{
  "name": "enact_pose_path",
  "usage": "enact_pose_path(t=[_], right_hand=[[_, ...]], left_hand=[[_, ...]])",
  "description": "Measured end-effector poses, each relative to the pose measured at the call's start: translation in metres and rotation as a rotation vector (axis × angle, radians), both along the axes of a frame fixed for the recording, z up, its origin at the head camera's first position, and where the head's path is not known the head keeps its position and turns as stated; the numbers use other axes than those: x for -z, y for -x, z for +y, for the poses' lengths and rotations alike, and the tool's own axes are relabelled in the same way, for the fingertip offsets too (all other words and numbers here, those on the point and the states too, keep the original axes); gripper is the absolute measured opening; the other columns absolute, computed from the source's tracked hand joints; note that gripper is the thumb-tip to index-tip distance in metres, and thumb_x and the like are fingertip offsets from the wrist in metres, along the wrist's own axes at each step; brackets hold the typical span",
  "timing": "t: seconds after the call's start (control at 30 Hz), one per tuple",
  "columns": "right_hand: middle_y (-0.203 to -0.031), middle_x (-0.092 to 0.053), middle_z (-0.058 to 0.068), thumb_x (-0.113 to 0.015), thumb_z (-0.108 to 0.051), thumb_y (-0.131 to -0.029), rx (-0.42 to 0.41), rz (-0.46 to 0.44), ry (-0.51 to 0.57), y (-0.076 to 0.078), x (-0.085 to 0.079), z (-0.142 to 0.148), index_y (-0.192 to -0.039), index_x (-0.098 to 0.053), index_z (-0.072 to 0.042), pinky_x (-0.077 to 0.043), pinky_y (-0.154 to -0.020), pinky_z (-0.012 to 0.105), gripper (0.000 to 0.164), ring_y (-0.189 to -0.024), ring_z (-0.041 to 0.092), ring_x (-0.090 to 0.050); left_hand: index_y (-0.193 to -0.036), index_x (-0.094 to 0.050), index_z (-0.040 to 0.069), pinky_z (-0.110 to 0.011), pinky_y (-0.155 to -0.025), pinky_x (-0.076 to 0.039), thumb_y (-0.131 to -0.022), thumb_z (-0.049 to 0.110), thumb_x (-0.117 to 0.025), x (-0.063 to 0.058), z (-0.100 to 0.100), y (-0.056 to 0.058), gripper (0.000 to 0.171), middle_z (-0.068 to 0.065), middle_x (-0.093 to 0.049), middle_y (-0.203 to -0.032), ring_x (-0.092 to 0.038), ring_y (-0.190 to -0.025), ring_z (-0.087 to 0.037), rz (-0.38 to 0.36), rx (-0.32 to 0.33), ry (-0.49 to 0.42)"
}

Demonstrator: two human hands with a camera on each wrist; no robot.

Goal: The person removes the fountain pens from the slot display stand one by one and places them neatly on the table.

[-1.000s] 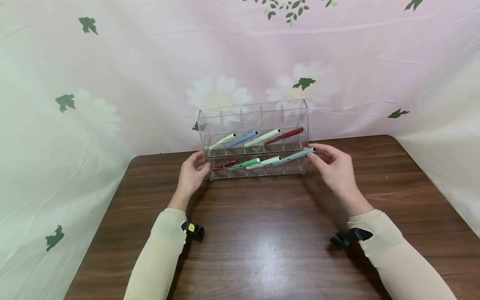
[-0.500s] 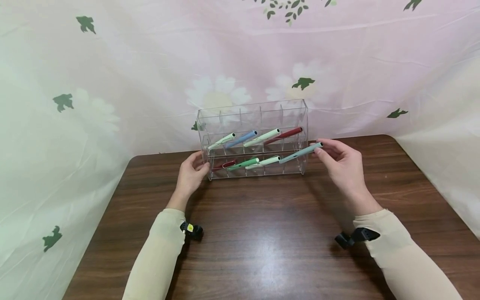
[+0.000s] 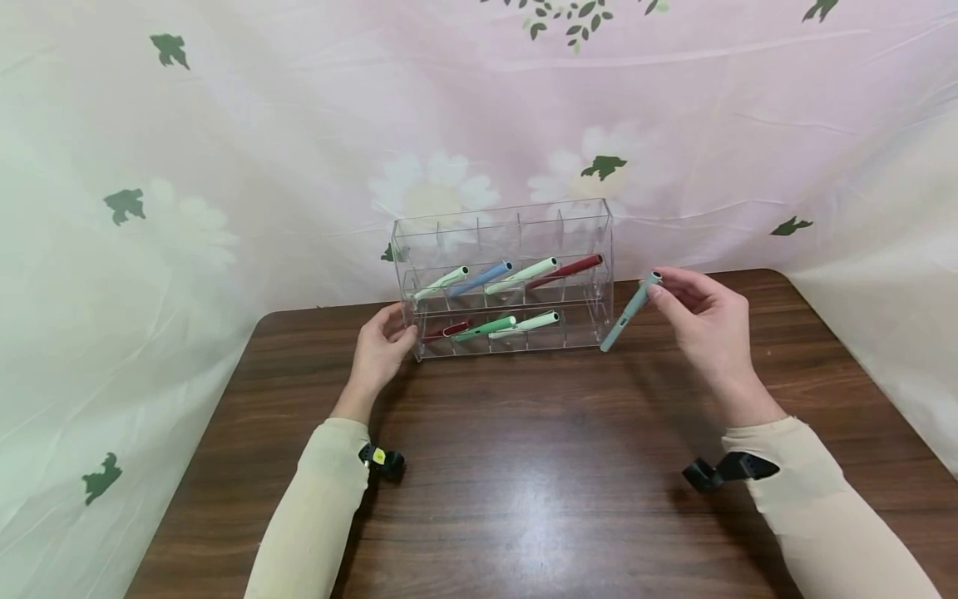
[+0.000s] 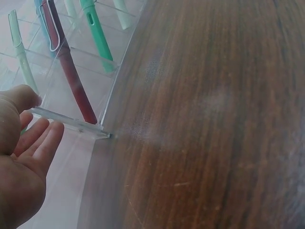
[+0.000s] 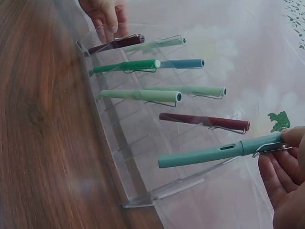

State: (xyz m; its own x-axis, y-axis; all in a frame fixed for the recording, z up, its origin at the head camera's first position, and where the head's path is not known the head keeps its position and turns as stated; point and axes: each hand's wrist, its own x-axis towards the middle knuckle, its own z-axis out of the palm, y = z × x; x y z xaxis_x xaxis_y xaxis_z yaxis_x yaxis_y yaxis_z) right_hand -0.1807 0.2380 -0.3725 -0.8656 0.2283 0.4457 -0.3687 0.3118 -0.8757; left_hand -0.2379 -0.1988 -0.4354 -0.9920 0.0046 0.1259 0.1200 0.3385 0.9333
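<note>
A clear acrylic pen rack [image 3: 516, 309] stands at the back of the table. My left hand [image 3: 380, 353] grips its left side panel, thumb on one face and fingers on the other. Right of the rack, my right hand [image 3: 707, 333] pinches a teal fountain pen [image 3: 630, 313] by its cap end. In the right wrist view the pen's other end points toward the rack, its clip [image 5: 269, 149] beside the fingers. The rack's lower tier holds a dark red pen [image 4: 71, 71], a green pen [image 3: 485, 328] and a pale green pen [image 3: 525, 324].
In the upper tier lie two pale green pens, a blue pen [image 3: 481, 279] and a red pen [image 3: 565, 271]. Behind the wooden table [image 3: 516, 466] hangs a flowered cloth [image 3: 314, 150], close to the rack's back.
My right hand has drawn the teal pen out of the lower tier's right part and moved right, tilting the pen steeper. The left hand stays on the rack.
</note>
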Motion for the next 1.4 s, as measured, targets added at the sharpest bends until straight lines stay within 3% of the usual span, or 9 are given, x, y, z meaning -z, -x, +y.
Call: enact_pose_path(t=[0.13, 0.3, 0.5, 0.73, 0.87, 1.13, 1.4], right_hand=[[-0.095, -0.077, -0.025, -0.076, -0.006, -0.100, -0.002, -0.035, -0.033, -0.001, 0.003, 0.005, -0.128, -0.076, 0.003, -0.057, -0.080, 0.008, 0.029, -0.085, -0.006, -0.074], [-0.095, -0.076, -0.026, -0.075, -0.015, -0.103, -0.011, -0.146, -0.053, -0.001, 0.013, 0.010, -0.132, -0.074, 0.000, -0.058, -0.078, 0.010, 0.033, -0.085, -0.004, -0.073], [-0.099, -0.077, -0.020, -0.073, -0.022, -0.105, -0.008, -0.227, -0.095, 0.002, 0.023, 0.014, -0.136, -0.072, -0.001, -0.056, -0.072, 0.011, 0.038, -0.082, -0.005, -0.070], [-0.104, -0.077, -0.013, -0.074, -0.024, -0.105, -0.004, -0.216, -0.214, 0.002, 0.033, 0.014, -0.136, -0.075, -0.006, -0.051, -0.065, 0.012, 0.036, -0.082, -0.004, -0.069], [-0.111, -0.078, 0.000, -0.073, -0.023, -0.105, -0.019, -0.213, -0.274, 0.003, 0.041, 0.014, -0.136, -0.074, -0.008, -0.051, -0.067, 0.012, 0.034, -0.085, -0.007, -0.066], [-0.107, -0.078, 0.012, -0.075, -0.014, -0.103, -0.043, -0.190, -0.282, 0.009, 0.055, 0.015, -0.130, -0.076, -0.001, -0.049, -0.068, 0.009, 0.030, -0.082, -0.009, -0.062], [-0.113, -0.077, 0.026, -0.071, -0.016, -0.106, -0.095, -0.259, -0.334, 0.012, 0.071, 0.018, -0.130, -0.074, 0.002, -0.051, -0.068, 0.009, 0.031, -0.082, -0.010, -0.061]], left_hand=[[-0.151, -0.054, -0.006, -0.045, -0.115, -0.054, -0.104, 0.001, -0.064, 0.000, 0.001, -0.001, 0.048, -0.029, -0.061, -0.149, -0.062, -0.140, -0.042, -0.002, 0.000, 0.014], [-0.151, -0.055, -0.005, -0.041, -0.114, -0.055, -0.104, 0.002, -0.064, 0.000, 0.001, -0.001, 0.048, -0.028, -0.061, -0.149, -0.062, -0.140, -0.040, -0.009, -0.002, 0.015], [-0.150, -0.056, -0.005, -0.041, -0.114, -0.055, -0.104, 0.001, -0.065, 0.000, 0.000, -0.001, 0.047, -0.027, -0.062, -0.148, -0.062, -0.139, -0.039, -0.007, 0.004, 0.000], [-0.149, -0.056, -0.006, -0.042, -0.114, -0.055, -0.104, 0.001, -0.065, 0.000, 0.000, 0.000, 0.046, -0.028, -0.063, -0.147, -0.063, -0.138, -0.040, -0.003, 0.006, 0.001], [-0.149, -0.057, -0.005, -0.041, -0.114, -0.055, -0.104, 0.002, -0.065, 0.002, -0.001, 0.001, 0.046, -0.028, -0.063, -0.148, -0.063, -0.138, -0.039, -0.008, 0.001, 0.001], [-0.149, -0.057, -0.005, -0.042, -0.114, -0.055, -0.104, 0.002, -0.065, 0.003, 0.000, 0.001, 0.046, -0.028, -0.063, -0.147, -0.063, -0.138, -0.039, -0.007, -0.002, -0.004], [-0.150, -0.056, -0.005, -0.044, -0.116, -0.053, -0.105, 0.004, -0.065, 0.003, 0.000, 0.001, 0.047, -0.028, -0.062, -0.149, -0.062, -0.140, -0.039, -0.016, -0.004, 0.016]])
